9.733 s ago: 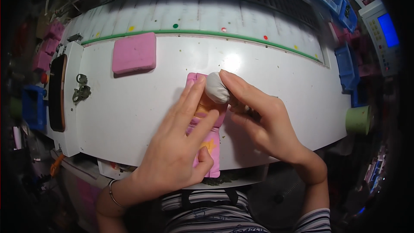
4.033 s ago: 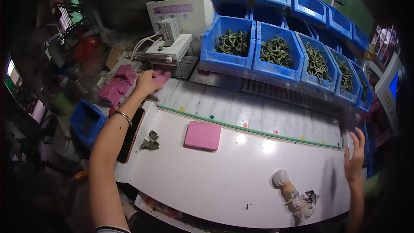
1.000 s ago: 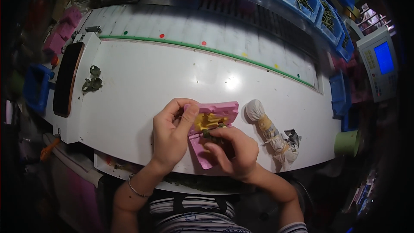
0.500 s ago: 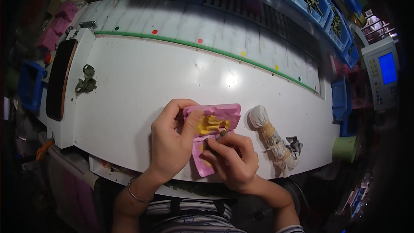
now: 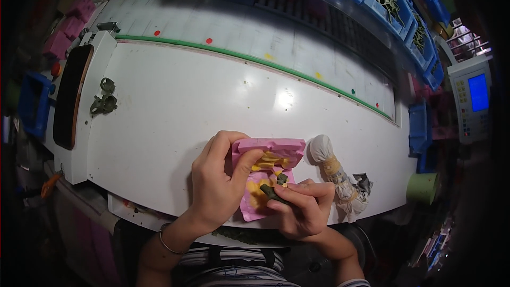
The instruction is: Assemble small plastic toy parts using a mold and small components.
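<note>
My left hand (image 5: 215,183) grips the raised upper half of a pink rubber mould (image 5: 279,144), its thumb pressed on the inner side. Yellow lining shows inside both halves. The lower half (image 5: 248,210) tilts down toward my body. My right hand (image 5: 305,212) pinches a dark green wax piece (image 5: 272,193) over the lower half's yellow hollow. Part of the piece is hidden behind my fingers, and I cannot tell whether it still touches the mould. To the right of my right hand lies a white cloth bundle (image 5: 320,150) bound with tan bands.
Green ring-like pieces (image 5: 104,103) lie at the table's left, beside a dark flat panel (image 5: 73,98). A white slatted conveyor (image 5: 234,26) with coloured dots runs behind a green strip. Blue bins (image 5: 390,8) stand back right; a blue-screened device (image 5: 472,98) and green cup (image 5: 423,188) are right.
The mould and both hands have shifted slightly right. The green piece shows more now, lifted away from the mould's hinge side in my right fingers. The conveyor's coloured dots have moved left.
</note>
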`<state>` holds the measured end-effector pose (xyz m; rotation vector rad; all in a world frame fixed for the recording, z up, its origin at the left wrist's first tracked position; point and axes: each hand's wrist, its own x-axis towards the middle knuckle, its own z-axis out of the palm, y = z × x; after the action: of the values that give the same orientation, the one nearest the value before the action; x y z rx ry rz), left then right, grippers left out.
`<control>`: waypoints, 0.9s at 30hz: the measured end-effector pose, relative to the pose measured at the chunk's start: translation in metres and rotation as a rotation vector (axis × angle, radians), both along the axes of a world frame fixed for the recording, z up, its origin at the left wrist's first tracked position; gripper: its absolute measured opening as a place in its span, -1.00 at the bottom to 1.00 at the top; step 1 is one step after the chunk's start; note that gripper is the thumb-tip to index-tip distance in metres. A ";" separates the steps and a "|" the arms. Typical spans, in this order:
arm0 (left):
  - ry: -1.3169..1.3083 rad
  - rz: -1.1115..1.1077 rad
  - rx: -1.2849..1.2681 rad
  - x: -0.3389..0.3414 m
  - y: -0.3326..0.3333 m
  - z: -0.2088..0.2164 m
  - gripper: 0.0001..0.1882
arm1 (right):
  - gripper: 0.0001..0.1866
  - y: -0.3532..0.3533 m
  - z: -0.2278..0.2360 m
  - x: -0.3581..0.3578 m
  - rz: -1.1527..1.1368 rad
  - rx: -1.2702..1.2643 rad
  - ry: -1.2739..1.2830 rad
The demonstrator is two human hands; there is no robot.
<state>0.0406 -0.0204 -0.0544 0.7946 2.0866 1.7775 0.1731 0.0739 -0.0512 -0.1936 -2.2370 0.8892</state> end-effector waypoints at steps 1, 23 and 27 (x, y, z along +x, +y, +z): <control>-0.006 0.003 -0.008 0.000 -0.001 0.000 -0.82 | -0.65 0.000 0.000 0.000 0.007 -0.005 0.006; 0.128 -0.020 -0.028 0.002 -0.003 0.003 -0.82 | -0.64 0.013 0.039 -0.027 -0.127 0.042 -0.521; 0.258 -0.020 -0.034 0.003 -0.005 0.009 -0.81 | -0.64 0.016 0.044 -0.028 -0.045 0.231 -0.549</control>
<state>0.0433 -0.0254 -0.0459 1.0810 2.2514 1.7015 0.1450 0.0897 -0.0073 -0.4197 -2.8059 0.5906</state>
